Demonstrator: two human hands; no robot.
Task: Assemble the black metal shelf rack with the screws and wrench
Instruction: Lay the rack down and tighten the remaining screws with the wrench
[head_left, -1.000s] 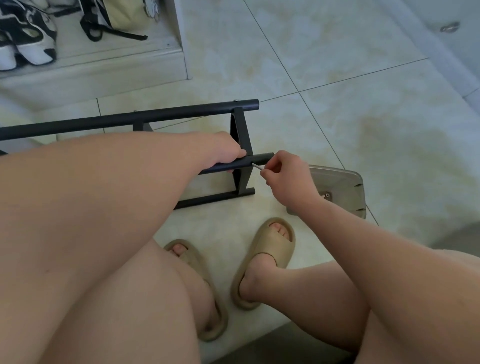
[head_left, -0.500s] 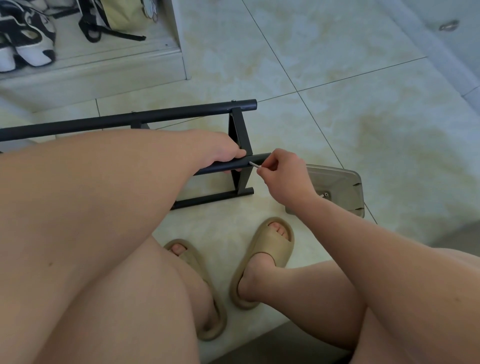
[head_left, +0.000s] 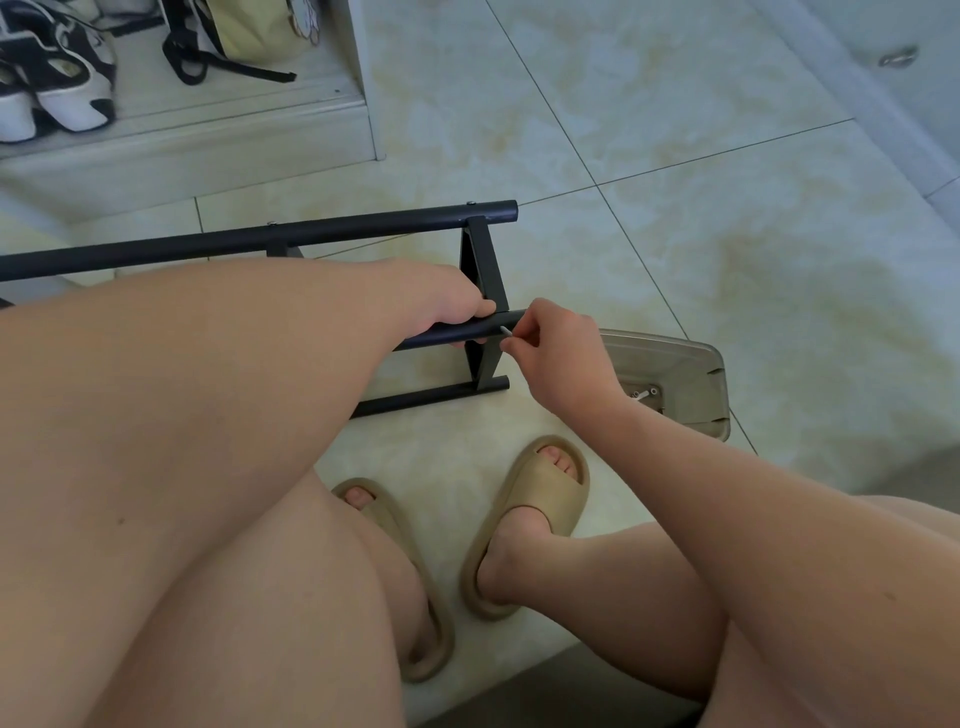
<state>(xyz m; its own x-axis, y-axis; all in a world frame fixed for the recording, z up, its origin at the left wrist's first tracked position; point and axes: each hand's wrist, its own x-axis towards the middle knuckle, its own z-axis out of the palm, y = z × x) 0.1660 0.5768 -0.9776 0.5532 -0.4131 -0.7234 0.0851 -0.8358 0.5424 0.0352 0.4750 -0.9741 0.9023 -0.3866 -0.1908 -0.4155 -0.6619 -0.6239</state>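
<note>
1. The black metal rack (head_left: 311, 235) lies on its side on the tiled floor (head_left: 675, 234), just ahead of the person's knees. Its long top tube runs from the left edge of the view to an upright end piece (head_left: 485, 270).
2. The left hand (head_left: 441, 299) grips the rack's middle tube (head_left: 452, 332). Its fingers are curled under the tube and the thumb is pressed along the top, right beside the upright.
3. The right hand (head_left: 563, 356) is at the tube's open end. Its fingers are pressed together, pinching a thin silver wrench (head_left: 505, 331) (only a short tip shows). That tip touches the tube where it meets the upright.
4. A grey plastic tray (head_left: 680, 358) sits on the floor just behind the right wrist, with one small screw (head_left: 643, 394) lying in it.
5. Both feet wear tan slippers, the right one (head_left: 540, 514) nearer the rack and the left one (head_left: 410, 587) partly hidden by the knee.
6. At the far left, on a low shelf, stand black-and-white sneakers (head_left: 57, 83) beside a pale yellow bag (head_left: 254, 28) with black straps.
</note>
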